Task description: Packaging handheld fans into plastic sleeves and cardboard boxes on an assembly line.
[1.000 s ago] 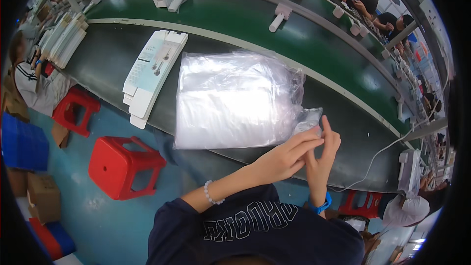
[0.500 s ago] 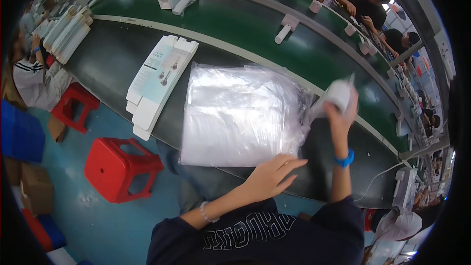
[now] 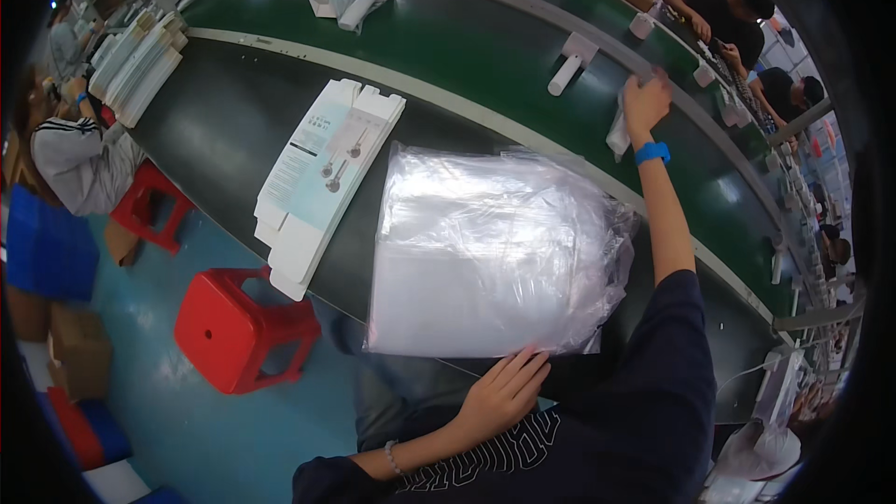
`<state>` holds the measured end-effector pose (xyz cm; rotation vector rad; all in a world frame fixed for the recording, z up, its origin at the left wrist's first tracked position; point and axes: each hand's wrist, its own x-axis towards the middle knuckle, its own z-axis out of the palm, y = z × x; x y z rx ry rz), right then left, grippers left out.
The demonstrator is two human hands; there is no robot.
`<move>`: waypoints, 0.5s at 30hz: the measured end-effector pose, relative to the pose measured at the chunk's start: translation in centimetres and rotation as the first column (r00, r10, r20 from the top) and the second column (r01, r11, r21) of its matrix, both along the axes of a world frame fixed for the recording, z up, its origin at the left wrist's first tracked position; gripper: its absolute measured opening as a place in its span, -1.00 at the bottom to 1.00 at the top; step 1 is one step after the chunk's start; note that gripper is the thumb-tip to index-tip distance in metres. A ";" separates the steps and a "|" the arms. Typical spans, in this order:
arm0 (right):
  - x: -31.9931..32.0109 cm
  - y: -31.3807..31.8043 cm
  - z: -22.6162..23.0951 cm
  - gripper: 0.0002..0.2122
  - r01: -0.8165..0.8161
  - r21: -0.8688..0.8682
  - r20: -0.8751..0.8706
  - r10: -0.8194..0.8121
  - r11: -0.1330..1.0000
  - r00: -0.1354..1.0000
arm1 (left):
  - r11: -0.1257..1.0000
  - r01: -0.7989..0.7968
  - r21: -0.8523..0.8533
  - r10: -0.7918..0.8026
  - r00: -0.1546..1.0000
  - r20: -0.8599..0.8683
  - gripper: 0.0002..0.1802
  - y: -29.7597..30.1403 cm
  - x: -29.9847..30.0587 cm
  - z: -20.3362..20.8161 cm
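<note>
Right over the green belt (image 3: 457,65) is a white handled piece (image 3: 617,133), its far end gripped by the curled fingers of the right hand (image 3: 646,103); whether it touches the belt is hard to tell. The left hand (image 3: 505,389), open and fingers extended, meets the near edge of the clear plastic bags (image 3: 485,252) on the dark counter (image 3: 219,112). Left of them lies a flattened white carton (image 3: 327,168).

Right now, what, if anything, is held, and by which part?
Right hand: a white item, by its far end; exact contact hidden. Left hand: nothing held, resting at the near edge of the clear plastic bags.
</note>
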<state>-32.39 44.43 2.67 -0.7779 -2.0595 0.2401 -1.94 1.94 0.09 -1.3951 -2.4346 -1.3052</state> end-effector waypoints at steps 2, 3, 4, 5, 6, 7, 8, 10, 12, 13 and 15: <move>-0.6 -2.4 2.3 -0.57 -0.050 0.336 -0.034 0.065 0.941 0.997 | 0.999 0.011 -0.032 -0.010 1.000 0.019 -0.57 0.2 -0.1 0.5; -1.9 -2.0 2.7 -0.53 -0.145 0.430 0.037 0.143 0.891 0.989 | 0.999 0.015 -0.033 -0.014 0.999 0.034 -0.56 0.2 -0.2 0.6; -3.8 -2.8 2.7 -0.52 -0.265 0.477 0.049 0.276 0.838 0.960 | 0.999 0.008 -0.042 -0.006 0.999 0.050 -0.56 0.1 -0.1 0.8; -5.9 -3.6 2.5 -0.52 -0.378 0.521 0.064 0.407 0.765 0.911 | 0.998 0.008 -0.056 -0.004 0.998 0.063 -0.56 -0.1 -0.1 0.8; -7.6 -4.2 2.0 -0.49 -0.405 0.472 0.115 0.401 0.783 0.909 | 0.999 0.020 -0.037 -0.018 0.998 0.057 -0.55 -0.3 -0.2 0.6; -9.3 -4.8 1.5 -0.47 -0.433 0.421 0.163 0.404 0.797 0.900 | 1.000 0.024 -0.020 -0.023 0.999 0.047 -0.54 -0.5 -0.3 0.3; -10.2 -3.8 1.0 -0.47 -0.426 0.412 0.171 0.392 0.805 0.904 | 0.999 0.040 0.018 -0.041 0.999 0.026 -0.53 -0.3 -0.5 -0.4; -12.0 -2.3 0.7 -0.47 -0.311 -0.146 0.604 0.334 0.939 0.724 | 1.000 0.028 0.013 -0.028 1.000 -0.011 -0.54 -0.3 -1.2 -0.5; -13.4 0.6 0.7 -0.47 -0.362 -0.033 0.716 0.274 0.932 0.642 | 0.999 0.025 0.025 -0.024 0.998 -0.060 -0.54 -0.3 -1.5 -0.1; -13.4 1.4 0.5 -0.47 -0.436 0.065 0.813 0.207 0.897 0.545 | 1.000 0.000 0.026 0.003 0.995 -0.095 -0.53 -0.1 -1.6 0.2; -11.6 -4.1 0.3 -0.47 -0.458 0.216 0.537 0.287 0.863 0.793 | 0.998 -0.065 0.009 0.066 0.992 -0.110 -0.51 -0.1 -2.0 0.6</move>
